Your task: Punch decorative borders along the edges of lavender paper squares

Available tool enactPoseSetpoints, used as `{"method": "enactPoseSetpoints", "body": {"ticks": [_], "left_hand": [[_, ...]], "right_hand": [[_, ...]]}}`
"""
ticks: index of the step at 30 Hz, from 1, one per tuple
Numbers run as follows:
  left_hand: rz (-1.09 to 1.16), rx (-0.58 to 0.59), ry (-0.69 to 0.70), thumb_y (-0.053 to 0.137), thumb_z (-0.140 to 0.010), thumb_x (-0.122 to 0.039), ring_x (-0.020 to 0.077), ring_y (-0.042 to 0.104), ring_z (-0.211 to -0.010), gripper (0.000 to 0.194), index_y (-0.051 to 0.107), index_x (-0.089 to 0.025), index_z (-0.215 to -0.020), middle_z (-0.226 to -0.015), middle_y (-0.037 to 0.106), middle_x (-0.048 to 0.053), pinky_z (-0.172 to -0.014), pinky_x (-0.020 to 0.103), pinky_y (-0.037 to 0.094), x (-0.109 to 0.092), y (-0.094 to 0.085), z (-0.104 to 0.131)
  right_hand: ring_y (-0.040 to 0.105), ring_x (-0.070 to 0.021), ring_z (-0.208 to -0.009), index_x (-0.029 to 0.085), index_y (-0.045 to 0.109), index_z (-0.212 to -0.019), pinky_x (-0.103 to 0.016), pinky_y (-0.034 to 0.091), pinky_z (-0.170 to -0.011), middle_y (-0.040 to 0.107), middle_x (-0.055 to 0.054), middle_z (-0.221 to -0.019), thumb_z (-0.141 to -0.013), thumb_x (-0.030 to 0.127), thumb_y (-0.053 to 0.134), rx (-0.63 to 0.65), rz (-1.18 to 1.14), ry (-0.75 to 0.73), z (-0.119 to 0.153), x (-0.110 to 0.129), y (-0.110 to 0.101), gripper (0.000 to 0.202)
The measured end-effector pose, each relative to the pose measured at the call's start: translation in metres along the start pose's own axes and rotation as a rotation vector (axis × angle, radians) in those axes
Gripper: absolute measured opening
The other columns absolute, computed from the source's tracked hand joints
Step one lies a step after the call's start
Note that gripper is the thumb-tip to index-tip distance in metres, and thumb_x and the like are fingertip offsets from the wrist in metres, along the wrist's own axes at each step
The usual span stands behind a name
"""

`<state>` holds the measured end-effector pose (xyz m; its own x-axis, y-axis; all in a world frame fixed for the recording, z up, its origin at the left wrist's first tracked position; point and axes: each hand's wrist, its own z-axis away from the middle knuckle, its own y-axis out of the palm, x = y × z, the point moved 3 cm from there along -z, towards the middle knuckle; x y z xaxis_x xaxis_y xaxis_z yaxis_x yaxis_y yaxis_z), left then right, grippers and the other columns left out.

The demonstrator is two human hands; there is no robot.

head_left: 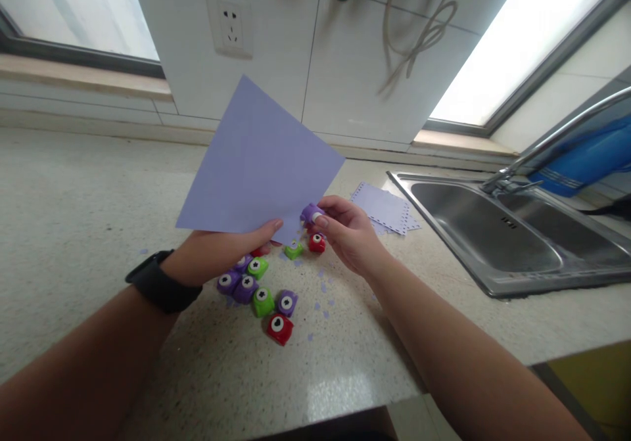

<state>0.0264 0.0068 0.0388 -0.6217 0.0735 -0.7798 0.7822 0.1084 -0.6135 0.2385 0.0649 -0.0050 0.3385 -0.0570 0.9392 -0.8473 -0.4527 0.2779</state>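
My left hand [263, 236] holds a sheet of purple paper [261, 158] from below, thumb on top near its lower corner. Between the thumb and fingers of my right hand [348, 227] is a purple craft punch [310, 214], close to the paper's lower right edge. Whether the punch touches the paper I cannot tell. Several small craft punches lie on the counter below: a red punch with a heart [279, 328], a green punch [263, 301], a purple punch [286, 302] and others. Another red punch [317, 242] sits under my right hand.
Punched purple sheets [382, 206] with holed edges lie right of my hands. Small paper bits [324, 288] are scattered over the speckled counter [98, 244]. A steel double sink [478, 224] with a faucet [503, 181] is at the right. A socket [230, 27] is on the tiled wall.
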Motion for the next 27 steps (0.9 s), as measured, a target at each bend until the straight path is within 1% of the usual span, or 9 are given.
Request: {"method": "enactPoseSetpoints", "body": {"ticks": [2,5,9,11,16,21,23,27], "left_hand": [[-0.030,-0.023,0.005,0.070,-0.082,-0.059,0.0331,0.073,-0.102,0.029,0.073,-0.030,-0.080,-0.083,0.080,0.006,-0.107,0.045,0.050,0.0007,-0.0008,-0.0005],[-0.019,-0.018,0.020,0.070,-0.082,-0.059,0.0321,0.073,-0.103,0.028,0.072,-0.031,-0.080,-0.081,0.080,0.005,-0.104,0.043,0.052,0.0008,-0.0008,-0.0007],[-0.036,-0.018,0.002,0.068,-0.082,-0.061,0.0308,0.074,-0.088,0.033,0.068,-0.030,-0.071,-0.070,0.077,0.004,-0.102,0.044,0.053,0.0014,-0.0012,-0.0004],[-0.032,-0.035,-0.002,0.068,-0.082,-0.061,0.0305,0.074,-0.086,0.033,0.069,-0.030,-0.072,-0.072,0.078,0.004,-0.101,0.044,0.053,0.0020,-0.0018,-0.0004],[0.025,-0.052,0.033,0.070,-0.082,-0.057,0.0310,0.074,-0.103,0.027,0.073,-0.030,-0.083,-0.084,0.081,0.004,-0.108,0.043,0.050,0.0022,-0.0019,-0.0011],[0.072,-0.031,0.070,0.071,-0.084,-0.052,0.0278,0.075,-0.103,0.023,0.073,-0.030,-0.090,-0.100,0.083,0.003,-0.109,0.037,0.049,0.0007,-0.0018,-0.0008],[0.069,-0.032,0.061,0.071,-0.084,-0.052,0.0285,0.075,-0.105,0.024,0.073,-0.030,-0.093,-0.102,0.083,0.004,-0.109,0.038,0.049,0.0013,-0.0019,-0.0005],[0.059,-0.028,0.034,0.069,-0.085,-0.056,0.0304,0.074,-0.108,0.026,0.072,-0.030,-0.089,-0.095,0.083,0.004,-0.108,0.039,0.050,0.0034,-0.0015,-0.0003]], "right_hand": [[0.071,-0.0130,-0.078,0.025,0.071,-0.100,-0.029,0.059,-0.077,0.075,0.001,-0.092,-0.075,0.035,0.093,0.006,0.015,-0.001,0.0000,-0.0004,-0.0005,0.035],[0.071,-0.0138,-0.079,0.025,0.072,-0.102,-0.030,0.059,-0.078,0.076,0.000,-0.093,-0.076,0.036,0.092,0.010,0.035,0.002,-0.0002,-0.0011,-0.0018,0.034],[0.071,-0.0131,-0.080,0.026,0.074,-0.102,-0.029,0.058,-0.078,0.076,0.000,-0.093,-0.078,0.035,0.091,0.022,0.038,-0.003,-0.0004,-0.0010,-0.0023,0.031],[0.070,-0.0131,-0.080,0.026,0.075,-0.102,-0.029,0.058,-0.078,0.076,0.000,-0.093,-0.078,0.035,0.091,0.022,0.048,-0.006,-0.0002,-0.0003,-0.0020,0.030],[0.069,-0.0143,-0.080,0.026,0.075,-0.101,-0.032,0.058,-0.079,0.075,0.000,-0.092,-0.076,0.037,0.091,-0.004,0.081,-0.007,0.0005,0.0020,-0.0019,0.032],[0.068,-0.0137,-0.079,0.026,0.075,-0.101,-0.030,0.057,-0.077,0.075,0.000,-0.092,-0.077,0.035,0.091,0.003,0.079,-0.010,0.0008,0.0032,-0.0030,0.031],[0.068,-0.0133,-0.078,0.026,0.075,-0.101,-0.029,0.057,-0.076,0.075,0.000,-0.091,-0.077,0.034,0.091,0.010,0.072,-0.012,0.0009,0.0034,-0.0034,0.031],[0.067,-0.0138,-0.077,0.026,0.075,-0.101,-0.030,0.057,-0.074,0.074,0.000,-0.090,-0.076,0.036,0.091,0.013,0.095,-0.010,0.0009,0.0031,-0.0038,0.032]]}}
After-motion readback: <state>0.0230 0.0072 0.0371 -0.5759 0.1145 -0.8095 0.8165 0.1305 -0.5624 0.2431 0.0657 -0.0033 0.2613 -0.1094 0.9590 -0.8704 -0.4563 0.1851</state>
